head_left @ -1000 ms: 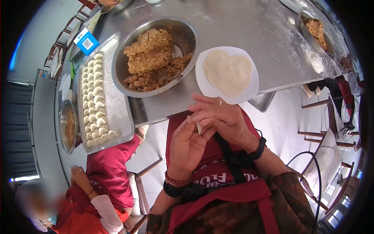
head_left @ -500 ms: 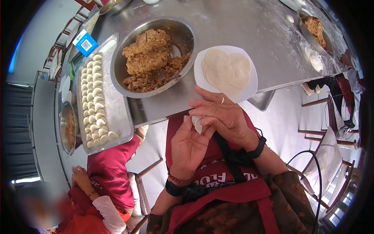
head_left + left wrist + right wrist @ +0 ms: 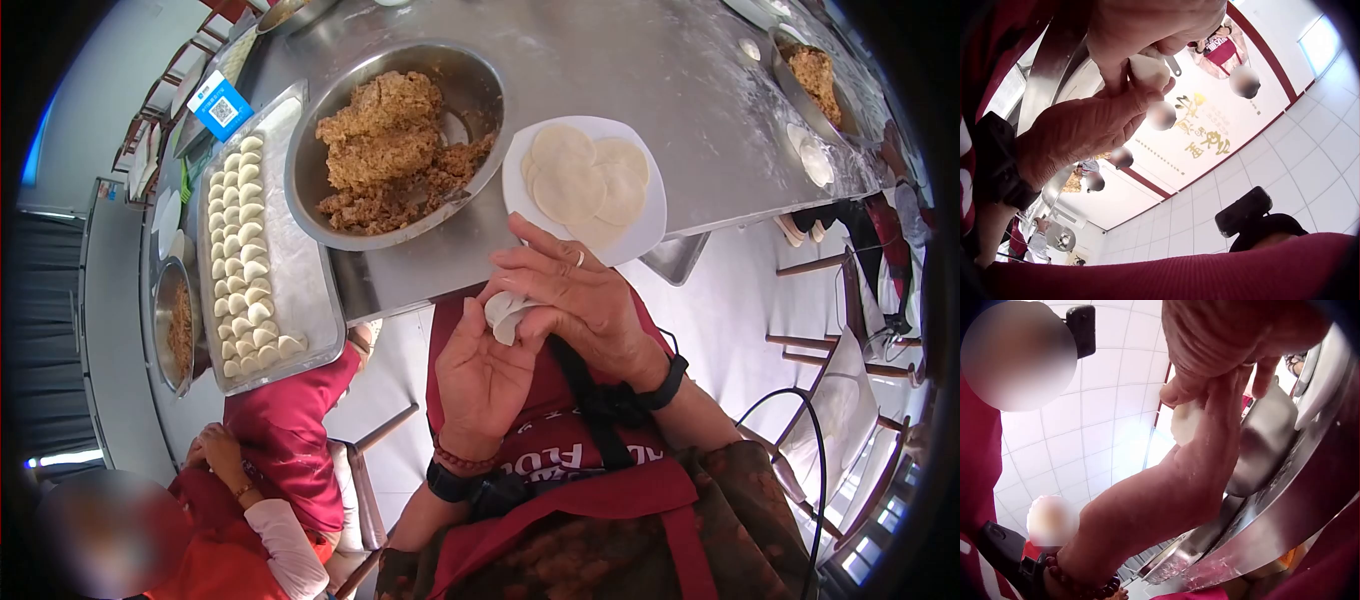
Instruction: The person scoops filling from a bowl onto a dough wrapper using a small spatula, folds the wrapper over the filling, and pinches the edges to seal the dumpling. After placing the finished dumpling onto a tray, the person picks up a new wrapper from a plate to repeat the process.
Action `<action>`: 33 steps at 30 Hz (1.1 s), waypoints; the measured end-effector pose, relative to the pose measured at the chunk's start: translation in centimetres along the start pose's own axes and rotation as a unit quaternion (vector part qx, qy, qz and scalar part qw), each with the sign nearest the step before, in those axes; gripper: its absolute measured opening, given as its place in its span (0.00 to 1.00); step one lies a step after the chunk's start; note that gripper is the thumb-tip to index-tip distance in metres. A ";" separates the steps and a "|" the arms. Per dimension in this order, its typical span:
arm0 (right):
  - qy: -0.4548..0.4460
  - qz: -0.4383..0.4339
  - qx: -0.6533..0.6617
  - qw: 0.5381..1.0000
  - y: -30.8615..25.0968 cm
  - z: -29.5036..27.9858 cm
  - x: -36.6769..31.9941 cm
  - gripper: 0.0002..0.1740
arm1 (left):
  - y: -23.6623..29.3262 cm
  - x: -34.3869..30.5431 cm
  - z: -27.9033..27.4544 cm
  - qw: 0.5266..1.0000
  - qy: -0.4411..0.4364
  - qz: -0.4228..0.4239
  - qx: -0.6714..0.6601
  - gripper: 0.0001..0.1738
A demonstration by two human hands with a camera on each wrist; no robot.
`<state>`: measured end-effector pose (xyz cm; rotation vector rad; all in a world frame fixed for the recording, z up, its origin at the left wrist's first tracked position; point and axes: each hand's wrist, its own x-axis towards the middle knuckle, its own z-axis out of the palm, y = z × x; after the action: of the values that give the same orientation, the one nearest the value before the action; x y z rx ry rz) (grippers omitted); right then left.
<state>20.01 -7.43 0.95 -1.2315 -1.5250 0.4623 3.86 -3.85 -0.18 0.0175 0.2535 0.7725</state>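
Observation:
A white dumpling (image 3: 505, 316) is held between my two hands over the apron, just in front of the table edge. My left hand (image 3: 485, 382) holds it from the left, palm facing up; its other fingers are partly hidden behind the dough. From the right, my right hand (image 3: 592, 312) pinches the dough with thumb and fingers, its upper fingers reaching over. In the left wrist view the dumpling (image 3: 1149, 72) shows as a rounded pale piece between the hands. A white plate (image 3: 650, 222) of round wrappers (image 3: 570, 175) lies just beyond my right hand.
A steel bowl (image 3: 300, 205) of meat filling (image 3: 385, 130) stands on the steel table (image 3: 600, 60). To its left, a metal tray (image 3: 300, 250) carries rows of finished dumplings (image 3: 240, 240) beside a blue QR-code card (image 3: 220, 106). Another person (image 3: 290, 440) sits at the left.
The dumpling has come further into sight between my hands as my left thumb drew back from it. My right hand has shifted slightly. The seated person's hands have come together.

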 end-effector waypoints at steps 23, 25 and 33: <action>0.085 0.142 0.101 0.981 3.5 -6.5 -6.1 0.10 | 3.1 2.0 -2.6 0.998 0.045 0.008 0.044 0.25; 0.065 0.256 0.088 0.960 4.8 -9.1 -8.5 0.12 | 4.0 2.5 -3.5 0.996 0.068 -0.004 0.066 0.24; 0.154 0.639 0.165 0.735 19.3 -10.5 -21.8 0.24 | 5.9 3.4 -4.4 0.985 0.147 -0.043 0.077 0.22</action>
<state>35.73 -22.01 -21.30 -1.8036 -0.0645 1.2605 1.12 2.45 -4.55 0.0396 0.5906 0.6668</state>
